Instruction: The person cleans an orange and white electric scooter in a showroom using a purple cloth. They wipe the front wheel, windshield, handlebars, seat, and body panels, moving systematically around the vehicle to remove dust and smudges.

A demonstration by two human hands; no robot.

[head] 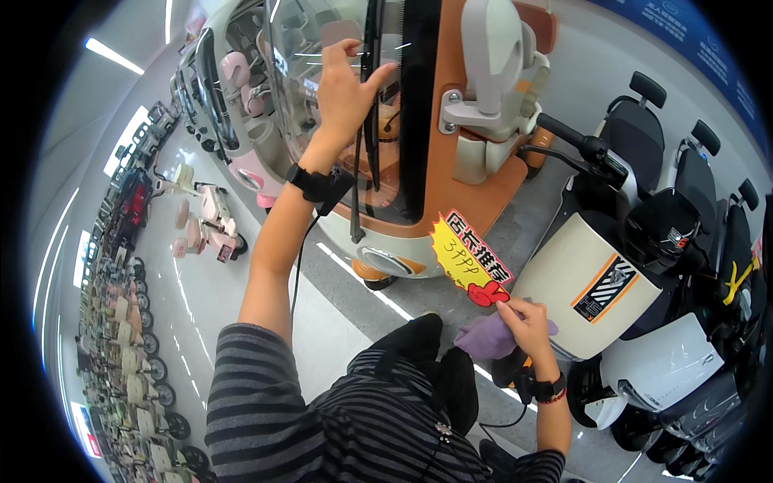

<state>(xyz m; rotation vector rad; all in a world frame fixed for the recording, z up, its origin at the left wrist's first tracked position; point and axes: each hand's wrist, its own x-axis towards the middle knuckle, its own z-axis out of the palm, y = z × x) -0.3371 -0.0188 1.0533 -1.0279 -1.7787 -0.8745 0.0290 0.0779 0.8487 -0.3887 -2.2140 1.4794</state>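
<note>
My left hand (pixel 347 90) is raised over the clear windshield (pixel 302 115) of an orange-and-cream enclosed vehicle. Its thumb is spread and lies across the view of the black wiper (pixel 371 139); whether it touches the wiper or the glass is unclear. Between the thumb and fingers of my right hand (pixel 528 326) is the edge of a yellow-and-red price sign (pixel 468 256) with printed and handwritten characters. A crumpled purple cloth (pixel 486 338) hangs from the same hand. Below the windshield sits an oval headlight (pixel 389 259).
Right of me stand a cream scooter (pixel 589 290) with a black handlebar grip (pixel 561 133) and a white scooter (pixel 664 362). A white side mirror (pixel 492 54) juts from the vehicle. Leftward are a pink enclosed vehicle (pixel 256 172), a small pink scooter (pixel 211 223) and a long row of scooters (pixel 133 344).
</note>
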